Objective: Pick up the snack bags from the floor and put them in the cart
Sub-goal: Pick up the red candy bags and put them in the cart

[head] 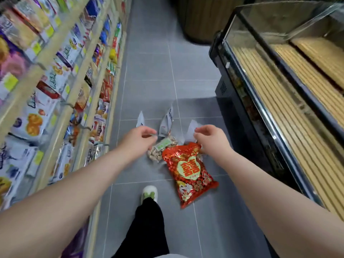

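Note:
A red and gold snack bag (189, 172) lies on the grey tiled floor in the aisle. Behind it rests a clear bag of nuts (159, 150) with a green label, partly under the red bag. Silver-white bags stand further back: one (140, 120) at the left, one (167, 121) in the middle, and one (191, 131) mostly hidden by my right hand. My left hand (138, 140) hovers over the nut bag's left end with fingers curled. My right hand (211, 140) touches the red bag's top edge. No cart is in view.
Stocked snack shelves (61, 90) line the left side. A glass-topped display case (279, 90) runs along the right. My foot in a white shoe (149, 194) stands on the floor just left of the red bag. The aisle floor (154, 62) stretches ahead.

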